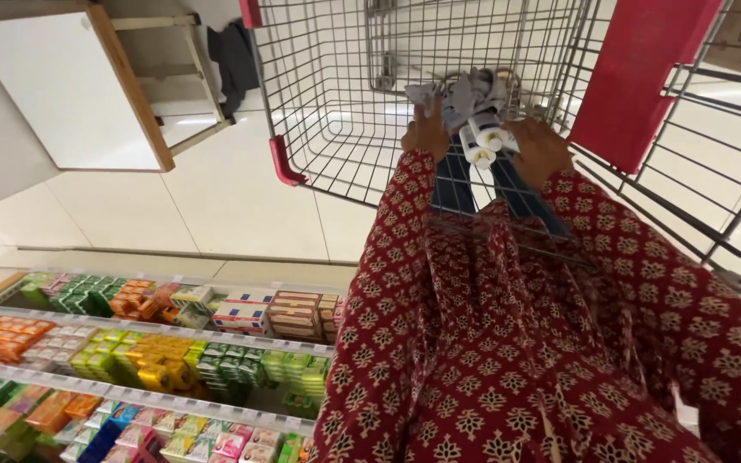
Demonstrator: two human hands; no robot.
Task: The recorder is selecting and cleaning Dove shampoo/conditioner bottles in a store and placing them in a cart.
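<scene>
Both my arms, in red patterned sleeves, reach into a wire shopping cart (328, 129) with red corner guards. My left hand (426, 133) grips a crumpled grey and white wrapper (465, 93) at the top of a bundle. Closed against the other side of the same bundle, my right hand (542, 150) sits beside two white tubes (484, 139) whose round ends face me. Dark blue flat pieces (454, 182) hang below the tubes between my wrists; I cannot tell what they are. The bundle is held above the cart's wire bottom.
Store shelves (139, 343) packed with several rows of small orange, green, yellow and white boxes fill the lower left. A white board with a wooden edge (70, 86) stands at the upper left on the pale tiled floor (216, 206). A red flap (636, 69) hangs on the cart's right side.
</scene>
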